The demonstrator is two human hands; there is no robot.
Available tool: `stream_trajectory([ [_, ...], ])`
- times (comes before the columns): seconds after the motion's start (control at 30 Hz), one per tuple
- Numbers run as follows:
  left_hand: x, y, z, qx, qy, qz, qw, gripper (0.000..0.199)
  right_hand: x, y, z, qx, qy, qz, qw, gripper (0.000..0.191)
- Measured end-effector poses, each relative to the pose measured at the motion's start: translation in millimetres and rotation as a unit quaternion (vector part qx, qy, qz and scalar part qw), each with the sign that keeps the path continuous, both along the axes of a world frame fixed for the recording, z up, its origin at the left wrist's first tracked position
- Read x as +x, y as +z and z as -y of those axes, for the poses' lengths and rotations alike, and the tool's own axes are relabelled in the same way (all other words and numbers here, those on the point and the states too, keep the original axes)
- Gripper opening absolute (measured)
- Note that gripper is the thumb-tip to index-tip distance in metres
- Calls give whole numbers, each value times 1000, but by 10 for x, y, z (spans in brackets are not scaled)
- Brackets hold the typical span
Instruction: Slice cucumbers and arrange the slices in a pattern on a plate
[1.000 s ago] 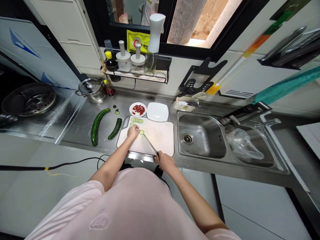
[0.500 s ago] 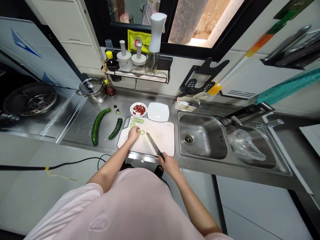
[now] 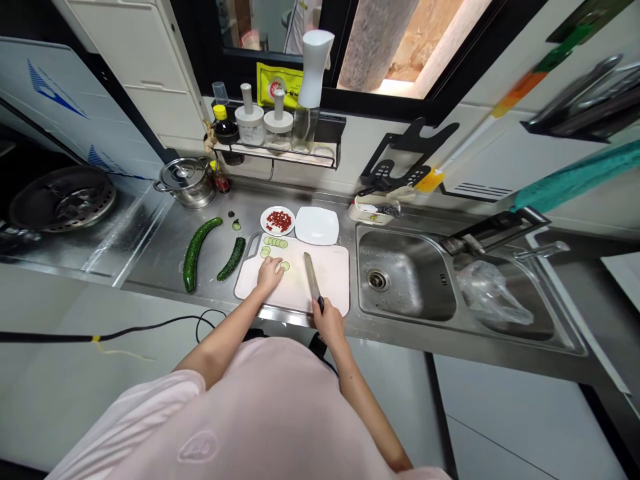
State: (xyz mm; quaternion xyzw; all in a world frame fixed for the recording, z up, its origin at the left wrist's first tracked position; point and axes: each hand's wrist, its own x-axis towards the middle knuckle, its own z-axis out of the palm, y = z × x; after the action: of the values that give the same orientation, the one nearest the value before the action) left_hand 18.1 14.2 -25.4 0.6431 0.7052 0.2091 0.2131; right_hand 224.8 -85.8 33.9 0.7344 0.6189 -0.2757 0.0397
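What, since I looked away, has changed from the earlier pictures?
The knife, still in the right hand, has swung rightward, its tip away from the loose cucumber slice. The left hand has edged closer to that slice. The long cucumber and square plate stayed put.

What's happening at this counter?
The right hand holds a knife over the cutting board. The left hand is at a pale green slice on the board. More slices lie near the board's far left corner, and two whole-looking cucumbers rest on the counter to the left.
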Motion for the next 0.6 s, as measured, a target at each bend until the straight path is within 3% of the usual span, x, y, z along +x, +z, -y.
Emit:
stream_trajectory([
  [0.3,46,23,22,7,-8,-6,1000,29,-9,12,-34,-7,0,15,1000,51],
  [0.6,40,100,-154,-39,9,-23,999,11,-18,21,-62,-17,-7,22,1000,49],
])
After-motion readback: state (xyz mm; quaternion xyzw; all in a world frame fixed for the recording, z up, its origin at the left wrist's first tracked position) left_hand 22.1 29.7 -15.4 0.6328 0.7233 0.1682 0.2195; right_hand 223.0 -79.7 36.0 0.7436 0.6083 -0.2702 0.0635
